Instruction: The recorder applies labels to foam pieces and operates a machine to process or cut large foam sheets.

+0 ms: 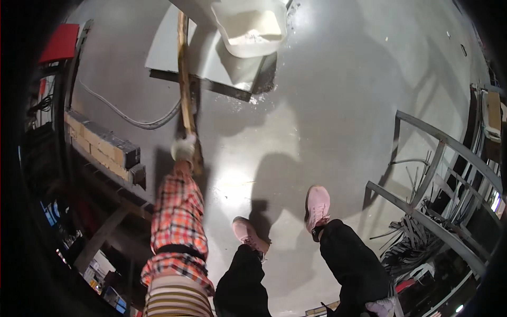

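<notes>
My left hand (184,148), in a white glove, reaches far forward at the end of a red plaid sleeve. Its fingers are closed around the near part of a long wooden strip (184,79). The strip runs away from me, over the edge of a pale flat panel (163,50) on the floor. At the lower right edge, a bit of my right hand (381,306) shows beside my black trouser leg, in a light glove. Its fingers are too cut off and blurred to read.
A white plastic tub (231,41) with pale contents stands at the panel. Cardboard boxes (100,145) line the left, near a grey cable (134,123). On the right, a metal frame (441,224) surrounds a heap of grey strips (420,245). My pink shoes (317,206) stand on the grey floor.
</notes>
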### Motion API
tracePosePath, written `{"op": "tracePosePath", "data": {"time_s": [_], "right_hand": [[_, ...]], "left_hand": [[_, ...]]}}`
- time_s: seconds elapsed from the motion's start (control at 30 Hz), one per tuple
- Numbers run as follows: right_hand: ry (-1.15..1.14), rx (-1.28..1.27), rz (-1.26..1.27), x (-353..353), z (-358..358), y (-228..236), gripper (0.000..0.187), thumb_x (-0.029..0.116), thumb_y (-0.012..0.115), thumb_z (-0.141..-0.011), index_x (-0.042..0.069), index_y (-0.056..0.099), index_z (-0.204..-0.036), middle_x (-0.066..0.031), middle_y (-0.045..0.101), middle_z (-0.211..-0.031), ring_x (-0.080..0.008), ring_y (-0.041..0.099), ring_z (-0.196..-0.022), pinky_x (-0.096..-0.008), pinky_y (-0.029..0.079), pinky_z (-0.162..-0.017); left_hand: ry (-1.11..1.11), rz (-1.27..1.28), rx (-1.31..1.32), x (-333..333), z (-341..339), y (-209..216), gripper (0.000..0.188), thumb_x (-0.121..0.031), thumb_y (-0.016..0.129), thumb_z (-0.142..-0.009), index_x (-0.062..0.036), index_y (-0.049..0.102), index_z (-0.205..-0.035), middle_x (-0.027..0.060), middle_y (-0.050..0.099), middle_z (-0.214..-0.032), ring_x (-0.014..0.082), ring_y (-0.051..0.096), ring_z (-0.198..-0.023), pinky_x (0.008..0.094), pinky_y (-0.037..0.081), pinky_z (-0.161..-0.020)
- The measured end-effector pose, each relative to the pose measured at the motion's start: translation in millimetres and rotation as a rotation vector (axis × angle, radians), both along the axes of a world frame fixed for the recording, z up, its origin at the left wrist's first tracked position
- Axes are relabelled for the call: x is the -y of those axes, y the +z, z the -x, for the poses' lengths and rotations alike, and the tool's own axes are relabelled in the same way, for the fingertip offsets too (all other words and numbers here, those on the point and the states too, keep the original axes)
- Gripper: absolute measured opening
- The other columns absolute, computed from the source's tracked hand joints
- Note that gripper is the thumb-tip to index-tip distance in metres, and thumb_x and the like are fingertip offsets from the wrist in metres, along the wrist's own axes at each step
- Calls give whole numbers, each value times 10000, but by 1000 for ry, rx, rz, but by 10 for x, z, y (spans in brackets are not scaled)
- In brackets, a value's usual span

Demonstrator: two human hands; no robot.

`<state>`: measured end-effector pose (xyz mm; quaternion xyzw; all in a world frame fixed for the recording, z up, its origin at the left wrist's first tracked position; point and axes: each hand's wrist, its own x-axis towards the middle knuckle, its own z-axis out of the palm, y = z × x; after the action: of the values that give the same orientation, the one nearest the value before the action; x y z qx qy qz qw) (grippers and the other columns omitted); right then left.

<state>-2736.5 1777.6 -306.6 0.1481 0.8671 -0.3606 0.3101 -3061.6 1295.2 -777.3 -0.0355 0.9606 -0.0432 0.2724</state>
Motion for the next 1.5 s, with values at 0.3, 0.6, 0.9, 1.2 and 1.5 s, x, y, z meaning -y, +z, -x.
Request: {"op": "tracePosePath", "data": {"time_s": [0.3, 0.6, 0.9, 1.2, 1.5], "right_hand": [[190, -162, -2, 260, 147, 154, 287, 286, 721, -659, 101, 626, -857, -93, 598, -807, -296, 564, -762, -402, 420, -697], [944, -514, 475, 1799, 997, 914, 816, 480, 726, -630, -43, 459, -1198, -241, 513, -1156, -396, 513, -1051, -433, 418, -909], [1614, -758, 332, 2627, 1264, 1547, 662, 475, 680, -652, 72, 533, -1156, -138, 555, -1124, -300, 514, -1058, -435, 381, -923], [1259, 312, 145, 2063, 998, 1703, 593, 604, 611, -725, 125, 554, -1069, -109, 526, -1057, -270, 466, -983, -469, 351, -828], [807, 59, 629, 5599, 1224, 3665, 304, 320, 556, -884, 20, 570, -839, -38, 564, -615, -120, 541, -520, -277, 444, -458]], "left_hand": [[1373, -1154, 31, -671, -1422, 2749, 334, -366, 590, -828, -41, 556, -899, 41, 560, -695, 141, 541, -582, 280, 460, -537], [1122, -574, 170, -562, -4173, 5740, 387, -303, 652, -738, 6, 541, -942, 98, 570, -661, 181, 574, -554, 331, 461, -482], [730, -111, 508, 139, -5414, 9277, 313, -380, 524, -778, -155, 620, -973, 88, 658, -894, 310, 630, -846, 420, 496, -723], [267, 833, -1119, 1911, -5340, 10177, 508, -106, 687, -687, -140, 520, -1165, 96, 492, -1170, 301, 437, -1160, 419, 349, -1008], [446, -105, -1278, 2489, -4675, 8525, 458, -132, 666, -695, -38, 538, -1124, 128, 524, -1141, 325, 470, -1093, 470, 329, -972]]}}
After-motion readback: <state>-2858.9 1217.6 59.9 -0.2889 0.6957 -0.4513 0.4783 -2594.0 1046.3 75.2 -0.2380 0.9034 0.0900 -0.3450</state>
